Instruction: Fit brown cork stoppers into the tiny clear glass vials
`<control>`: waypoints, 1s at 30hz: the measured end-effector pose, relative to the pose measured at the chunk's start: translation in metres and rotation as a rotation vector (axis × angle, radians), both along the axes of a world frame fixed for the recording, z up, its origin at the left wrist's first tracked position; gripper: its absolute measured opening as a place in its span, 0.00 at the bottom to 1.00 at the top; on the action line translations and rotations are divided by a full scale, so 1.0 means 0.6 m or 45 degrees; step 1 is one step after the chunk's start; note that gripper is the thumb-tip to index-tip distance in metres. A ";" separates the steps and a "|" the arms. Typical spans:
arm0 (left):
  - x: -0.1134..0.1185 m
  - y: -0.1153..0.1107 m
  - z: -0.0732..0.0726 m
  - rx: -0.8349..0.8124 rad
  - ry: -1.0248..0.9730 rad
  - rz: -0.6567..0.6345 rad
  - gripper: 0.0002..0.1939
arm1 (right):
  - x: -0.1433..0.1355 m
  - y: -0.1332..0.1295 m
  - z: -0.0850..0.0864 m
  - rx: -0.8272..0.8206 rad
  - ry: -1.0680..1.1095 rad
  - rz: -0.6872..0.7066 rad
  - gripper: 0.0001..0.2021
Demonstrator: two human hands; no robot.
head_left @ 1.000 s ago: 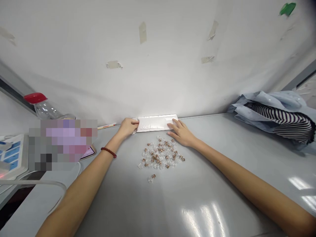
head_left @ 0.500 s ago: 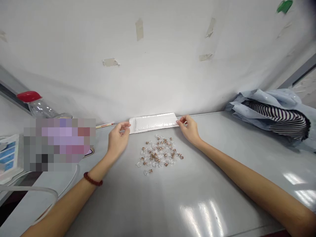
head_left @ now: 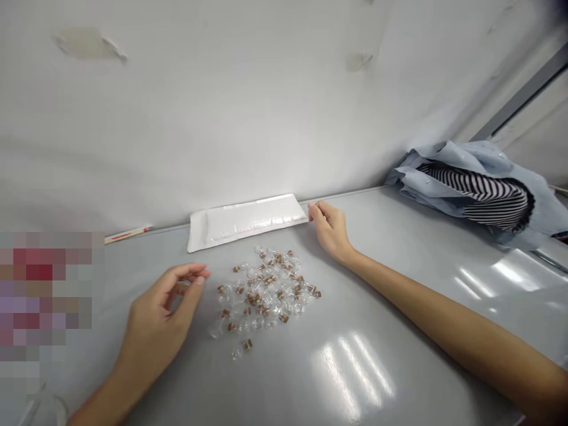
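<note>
The left hand, narrowly parted, has left the white packet; the right hand curls by its corner, grip unclear.

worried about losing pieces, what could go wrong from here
The left hand, beside the pile of clear stoppered bottles, could scatter some. The single bottle lying apart might roll away if bumped. The right hand, by the white packet, could nudge it into the pile.

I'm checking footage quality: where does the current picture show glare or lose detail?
Head view: light streaks glare on the table, below and right of the vials, with more beyond the right arm; the packet shines along its near side; a pixelated block masks the lower left edge.
</note>
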State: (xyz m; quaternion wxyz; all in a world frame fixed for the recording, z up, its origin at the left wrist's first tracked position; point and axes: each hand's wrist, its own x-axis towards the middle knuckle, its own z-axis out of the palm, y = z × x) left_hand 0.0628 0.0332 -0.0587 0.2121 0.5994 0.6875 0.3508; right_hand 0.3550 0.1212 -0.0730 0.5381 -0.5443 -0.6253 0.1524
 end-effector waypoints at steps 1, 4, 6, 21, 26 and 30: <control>0.001 -0.002 0.002 -0.014 0.023 -0.004 0.18 | 0.000 0.001 -0.001 0.004 0.024 0.007 0.19; 0.004 -0.008 0.006 -0.016 0.056 0.013 0.13 | 0.002 0.003 -0.004 0.012 0.094 -0.002 0.19; 0.004 -0.011 0.007 0.001 0.061 0.007 0.11 | 0.004 0.005 -0.006 0.002 0.115 -0.010 0.19; 0.002 0.005 -0.014 0.114 0.218 -0.547 0.24 | -0.002 0.000 -0.007 -0.160 -0.330 0.295 0.27; 0.006 0.006 -0.017 0.172 0.221 -0.594 0.24 | -0.007 -0.004 -0.006 -0.051 -0.497 0.384 0.30; 0.006 0.005 -0.017 0.203 0.205 -0.620 0.22 | -0.002 0.000 -0.008 -0.073 -0.458 0.320 0.31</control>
